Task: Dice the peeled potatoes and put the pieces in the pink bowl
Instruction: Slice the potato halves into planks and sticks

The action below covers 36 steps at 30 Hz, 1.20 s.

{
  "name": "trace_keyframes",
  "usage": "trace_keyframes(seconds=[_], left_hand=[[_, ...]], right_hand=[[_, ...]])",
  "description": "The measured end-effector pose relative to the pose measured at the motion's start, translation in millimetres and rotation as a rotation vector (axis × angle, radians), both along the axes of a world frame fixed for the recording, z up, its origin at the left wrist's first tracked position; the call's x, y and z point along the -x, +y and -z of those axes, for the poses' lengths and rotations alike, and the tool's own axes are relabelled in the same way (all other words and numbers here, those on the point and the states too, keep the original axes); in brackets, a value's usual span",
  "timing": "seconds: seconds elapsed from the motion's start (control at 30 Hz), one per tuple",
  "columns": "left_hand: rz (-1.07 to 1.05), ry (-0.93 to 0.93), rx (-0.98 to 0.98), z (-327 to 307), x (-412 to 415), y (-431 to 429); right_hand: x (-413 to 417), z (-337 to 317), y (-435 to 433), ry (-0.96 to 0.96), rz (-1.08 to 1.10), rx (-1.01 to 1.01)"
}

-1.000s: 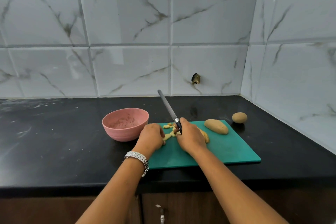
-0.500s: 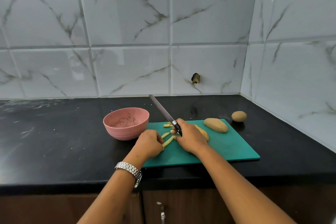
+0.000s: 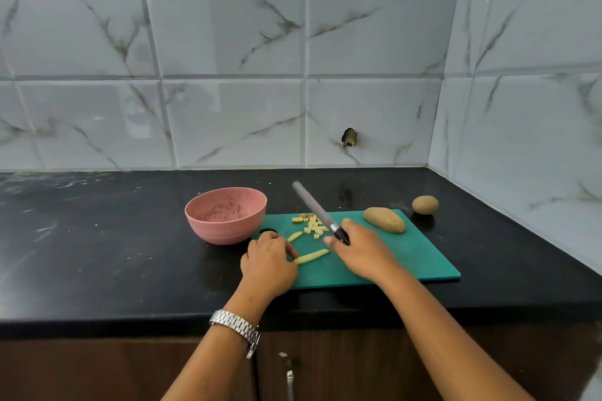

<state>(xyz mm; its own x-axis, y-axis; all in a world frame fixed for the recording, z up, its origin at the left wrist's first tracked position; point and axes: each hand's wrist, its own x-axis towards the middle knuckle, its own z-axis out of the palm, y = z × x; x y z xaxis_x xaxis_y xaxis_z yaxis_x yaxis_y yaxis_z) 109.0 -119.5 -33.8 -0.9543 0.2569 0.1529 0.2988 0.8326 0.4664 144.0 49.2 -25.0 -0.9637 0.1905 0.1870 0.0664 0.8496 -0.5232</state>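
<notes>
Just below frame centre on the green plastic cutting board (image 3: 407,257), the pale yellow potato strip (image 3: 311,255) lies lengthwise left to right between the hands, its left end pinched by the curled left hand (image 3: 268,262), the right hand (image 3: 361,251) gripping the black-handled knife (image 3: 321,212) just above its right end.

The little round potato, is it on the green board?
No, the little round potato sits on the black counter, beside the green board.
</notes>
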Motion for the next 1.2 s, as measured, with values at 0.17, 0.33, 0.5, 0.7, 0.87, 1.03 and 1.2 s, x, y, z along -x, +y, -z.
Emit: trace_keyframes(seconds=[0.17,0.33,0.5,0.7,0.87,1.03,1.2], left_hand=[[-0.035,0.03,-0.105,9.4,-4.0,1.1],[-0.115,0.147,-0.118,16.6,-9.3,3.3],[-0.12,0.199,-0.142,20.6,-11.9,3.1],[-0.131,0.22,-0.14,22.4,-12.5,3.9],[-0.164,0.3,-0.179,26.6,-15.3,2.7],[-0.178,0.279,-0.235,25.8,-16.0,1.4],[-0.176,0.282,-0.236,25.4,-15.0,1.4]], right_hand=[[-65.4,3.9,4.9,-0.139,-0.015,-0.061],[-100.9,6.4,-4.7,-0.186,0.026,-0.212],[-105.1,5.5,-7.3,-0.221,0.024,-0.313],[-99.9,-2.4,-22.5,-0.279,0.035,-0.444],[-91.1,-3.2,-28.8,-0.23,0.045,-0.449],[-103.5,-4.3,-31.8,-0.213,0.017,-0.447],[-102.3,-2.6,-34.6,-0.222,0.022,-0.429]])
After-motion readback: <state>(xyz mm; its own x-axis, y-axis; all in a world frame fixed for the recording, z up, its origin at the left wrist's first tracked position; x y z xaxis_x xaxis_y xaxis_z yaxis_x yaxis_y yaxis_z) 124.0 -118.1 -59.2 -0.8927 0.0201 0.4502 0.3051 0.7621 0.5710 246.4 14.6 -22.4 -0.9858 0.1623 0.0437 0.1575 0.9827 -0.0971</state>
